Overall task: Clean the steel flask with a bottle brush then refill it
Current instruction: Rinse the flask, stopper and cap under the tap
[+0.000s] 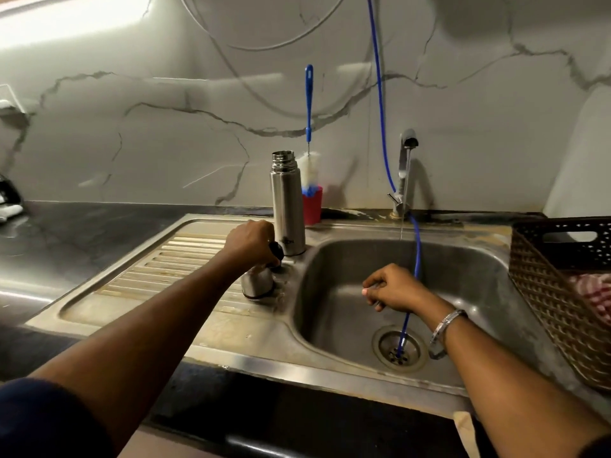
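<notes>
The steel flask (287, 206) stands upright with its top open on the metal draining board (139, 282), right at the edge of the sink (469, 285). The bottle brush (309, 133) stands in a red cup (312, 206) just behind the flask, and no hand touches it. The left hand (249, 241) is closed around a small black stopper (277, 251) and holds it close above the steel cap (258, 281), which sits on the board near the flask's foot. The right hand (393, 287) hangs over the sink with its fingers curled in, and I cannot tell if it holds anything. A thin stream of water runs from the tap (407, 150). The flask is tall and thin, so it could tip if the left hand bumps it, because the hand is so close to its bottom. It could then roll into the sink. The board looks wet, so the cap or stopper might slide. A blue hose (380, 94) hangs down into the drain, and the right arm could catch on it when it reaches for the brush.
</notes>
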